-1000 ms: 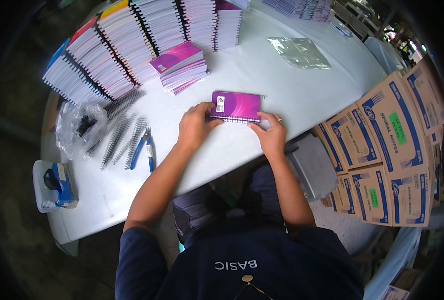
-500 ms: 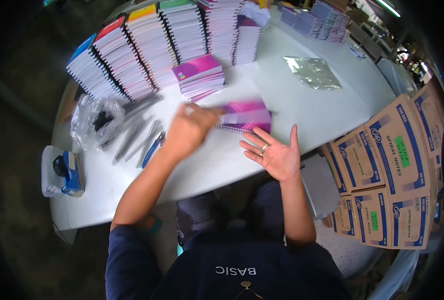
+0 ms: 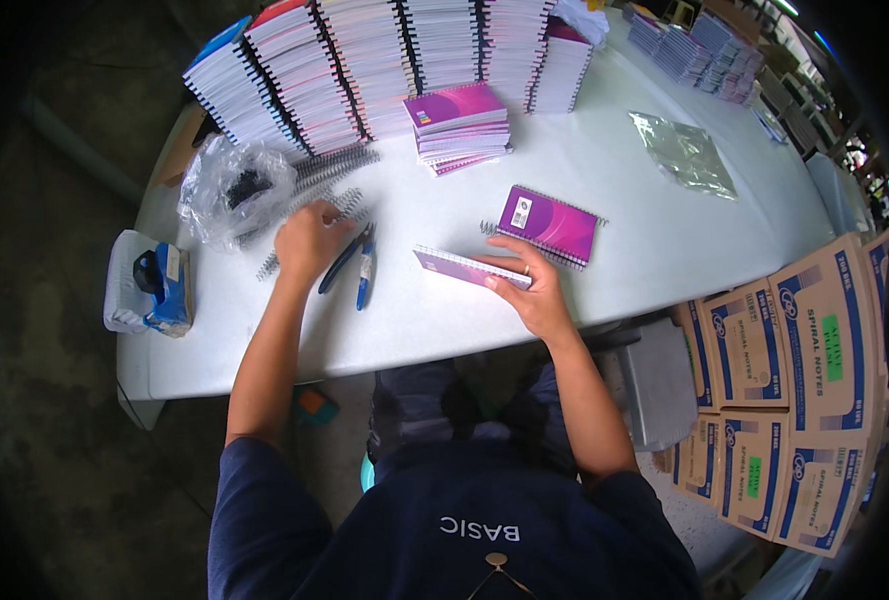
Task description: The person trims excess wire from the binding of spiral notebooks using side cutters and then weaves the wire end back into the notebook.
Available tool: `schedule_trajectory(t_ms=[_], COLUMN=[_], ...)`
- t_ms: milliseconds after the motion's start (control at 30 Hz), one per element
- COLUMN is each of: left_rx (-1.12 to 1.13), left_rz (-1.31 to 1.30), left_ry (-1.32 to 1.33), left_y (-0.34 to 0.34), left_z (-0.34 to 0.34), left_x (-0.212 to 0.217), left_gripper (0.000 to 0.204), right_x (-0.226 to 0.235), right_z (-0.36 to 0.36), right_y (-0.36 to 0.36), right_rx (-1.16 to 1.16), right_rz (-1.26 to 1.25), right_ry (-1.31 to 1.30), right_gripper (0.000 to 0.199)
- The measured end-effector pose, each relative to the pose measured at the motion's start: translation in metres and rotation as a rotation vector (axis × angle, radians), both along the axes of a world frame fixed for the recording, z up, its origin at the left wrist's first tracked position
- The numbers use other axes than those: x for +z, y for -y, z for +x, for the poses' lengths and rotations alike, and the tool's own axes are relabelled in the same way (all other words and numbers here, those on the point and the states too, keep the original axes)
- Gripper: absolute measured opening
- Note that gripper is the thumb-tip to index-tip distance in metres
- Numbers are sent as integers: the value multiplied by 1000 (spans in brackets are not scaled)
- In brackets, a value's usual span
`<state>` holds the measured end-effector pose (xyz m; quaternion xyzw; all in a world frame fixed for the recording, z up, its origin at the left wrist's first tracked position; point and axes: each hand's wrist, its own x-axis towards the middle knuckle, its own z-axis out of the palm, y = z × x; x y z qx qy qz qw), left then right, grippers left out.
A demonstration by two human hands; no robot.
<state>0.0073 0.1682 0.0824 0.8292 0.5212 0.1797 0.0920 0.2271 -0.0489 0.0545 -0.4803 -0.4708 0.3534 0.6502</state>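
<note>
My left hand (image 3: 309, 240) reaches into the loose grey spiral binding coils (image 3: 336, 202); its fingers are closed, apparently pinching a coil, though the fingertips partly hide it. A small purple notebook (image 3: 471, 268) is held up edge-on in my right hand (image 3: 536, 290), thumb on the near side and fingers behind. Just beyond that hand a second purple notebook (image 3: 549, 226) lies flat on the table, with coil wire poking out at its ends. Blue-handled pliers (image 3: 364, 277) rest beside my left hand.
Tall rows of bound notebooks (image 3: 389, 75) stand at the back, fronted by a short purple notebook stack (image 3: 459, 120). A clear plastic bag (image 3: 226, 190) and a blue-and-white container (image 3: 169, 288) sit at left. A flat clear packet (image 3: 682, 155) lies right; cardboard boxes (image 3: 754, 360) are piled beside the table.
My left hand has moved left, from near the purple notebooks to the coils. My right hand, open and palm up before, now grips a purple notebook. The view has shifted.
</note>
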Motion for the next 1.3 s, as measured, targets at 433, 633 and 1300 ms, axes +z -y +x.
schedule_trajectory(t_ms=[433, 633, 1300], left_rx=[-360, -521, -451], left_rz=[-36, -634, -1143], left_ry=[359, 406, 432], left_y=[18, 44, 40], left_z=[8, 18, 26], left_x=[13, 8, 23], left_gripper=[30, 43, 46], right_x=[-12, -15, -15], right_z=[3, 5, 2], right_y=[-3, -3, -1], right_rx=[39, 20, 20], right_rz=[-40, -55, -47], right_ry=[123, 85, 88], right_gripper=[33, 32, 32])
